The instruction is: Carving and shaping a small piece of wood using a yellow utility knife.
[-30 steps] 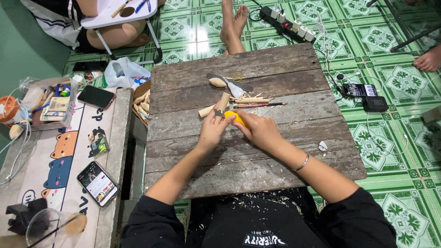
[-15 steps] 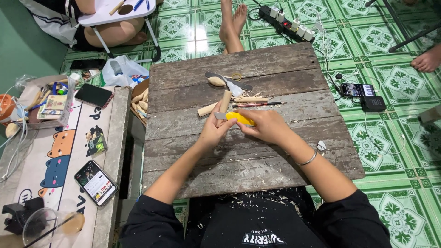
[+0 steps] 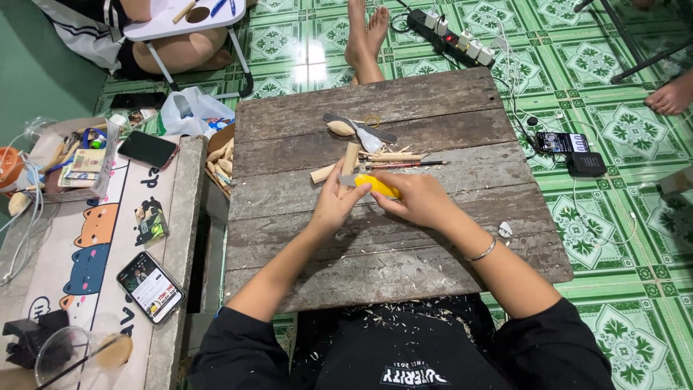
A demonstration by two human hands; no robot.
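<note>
Near the middle of the weathered wooden board (image 3: pixel 433 267), a short wooden stick (image 3: pixel 349 160) stands up from the left hand (image 3: pixel 334 206), whose fingers are wrapped around its lower end. Just right of it, the right hand (image 3: pixel 419 201) is clenched on a yellow-handled knife (image 3: pixel 377 185), the yellow grip poking out to the left toward the stick; the blade seems to meet the wood between the two hands, though the contact itself is too small to make out. Both hands sit close together, almost touching, over the board's centre, with the stick on the far side of the left thumb.

Just beyond the hands lie another pale wood piece (image 3: pixel 323 173), a red-and-black pencil (image 3: pixel 404 165) and a few loose offcuts. Farther still rest a carved wooden spoon blank (image 3: pixel 341 128) and a dark flat blade (image 3: pixel 359 127). Fine shavings are scattered over the near part of the board and on the person's black shirt. A silver bracelet (image 3: pixel 482 250) circles the right wrist.

Left of the board, a box of wood pieces (image 3: pixel 219 160) sits by a low table with a cat-patterned mat (image 3: pixel 86 245), carrying two phones (image 3: pixel 149 287). On the far right of the green tiled floor (image 3: pixel 621 238) lies a power strip (image 3: pixel 451 32).
</note>
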